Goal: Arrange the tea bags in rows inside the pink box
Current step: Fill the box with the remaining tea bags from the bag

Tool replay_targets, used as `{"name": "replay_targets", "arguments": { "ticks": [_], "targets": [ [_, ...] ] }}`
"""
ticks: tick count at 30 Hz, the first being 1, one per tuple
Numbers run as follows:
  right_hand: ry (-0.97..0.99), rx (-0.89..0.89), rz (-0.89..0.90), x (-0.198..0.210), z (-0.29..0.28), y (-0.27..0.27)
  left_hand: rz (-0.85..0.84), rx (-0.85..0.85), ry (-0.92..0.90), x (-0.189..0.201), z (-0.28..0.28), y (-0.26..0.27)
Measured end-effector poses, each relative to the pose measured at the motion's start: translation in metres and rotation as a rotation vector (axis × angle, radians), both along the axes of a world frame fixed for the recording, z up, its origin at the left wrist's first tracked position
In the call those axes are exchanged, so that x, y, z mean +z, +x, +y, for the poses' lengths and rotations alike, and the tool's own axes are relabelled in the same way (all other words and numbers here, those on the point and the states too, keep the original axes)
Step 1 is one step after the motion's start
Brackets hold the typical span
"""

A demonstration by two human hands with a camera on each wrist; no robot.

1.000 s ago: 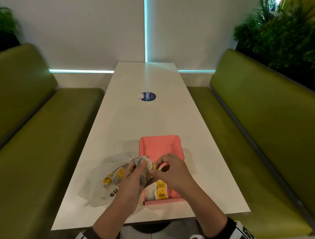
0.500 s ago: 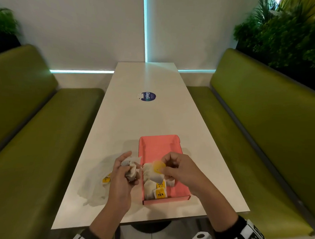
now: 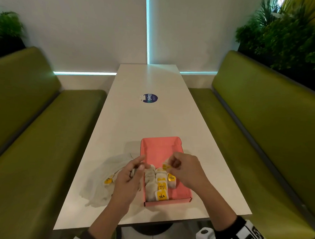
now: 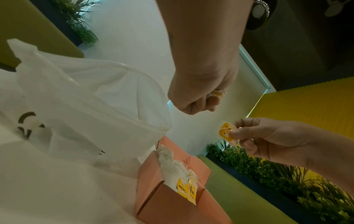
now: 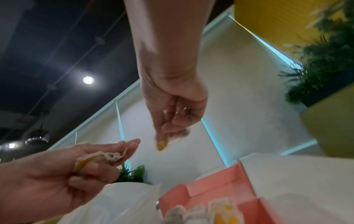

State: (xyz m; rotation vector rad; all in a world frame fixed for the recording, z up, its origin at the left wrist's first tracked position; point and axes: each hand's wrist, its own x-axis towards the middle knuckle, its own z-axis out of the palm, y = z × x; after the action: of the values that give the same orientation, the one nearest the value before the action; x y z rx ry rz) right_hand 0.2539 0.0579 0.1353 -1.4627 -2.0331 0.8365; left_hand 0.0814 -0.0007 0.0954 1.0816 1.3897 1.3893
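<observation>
The pink box [image 3: 161,150] lies open on the white table, with several tea bags [image 3: 161,189] with yellow tags lined up in its near half. My right hand [image 3: 173,164] hovers over the box's middle and pinches one tea bag [image 3: 166,167] by its yellow tag, also seen as the pinched tea bag [image 5: 162,144] in the right wrist view. My left hand [image 3: 133,172] is at the box's left wall, fingers curled round another tea bag [image 5: 99,157] with loose white string. The far half of the box is bare.
A crumpled white plastic bag [image 3: 101,181] holding more tea bags [image 3: 108,180] lies left of the box. A round blue sticker [image 3: 150,98] sits mid-table. Green benches [image 3: 259,140] flank the table, and the table's near edge [image 3: 149,224] is close behind the box.
The hands, joined over the box's near left corner a second ago, have parted. My right hand drew one tea bag away to the right and over the box; my left kept the rest.
</observation>
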Motion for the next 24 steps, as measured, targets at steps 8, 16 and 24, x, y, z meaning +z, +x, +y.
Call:
{"name": "replay_targets", "arguments": {
  "ticks": [8,16,24],
  "targets": [
    [-0.006,0.002,0.002,-0.002,0.004,0.008,0.179,-0.137,-0.004,0.003,-0.002,0.004],
    [-0.324,0.281,0.285,0.006,-0.005,0.01,0.309,-0.232,0.03,-0.003,0.003,0.005],
    [-0.372,0.198,0.436,-0.001,-0.002,0.008,0.297,-0.174,0.081,-0.001,0.001,0.006]
  ]
}}
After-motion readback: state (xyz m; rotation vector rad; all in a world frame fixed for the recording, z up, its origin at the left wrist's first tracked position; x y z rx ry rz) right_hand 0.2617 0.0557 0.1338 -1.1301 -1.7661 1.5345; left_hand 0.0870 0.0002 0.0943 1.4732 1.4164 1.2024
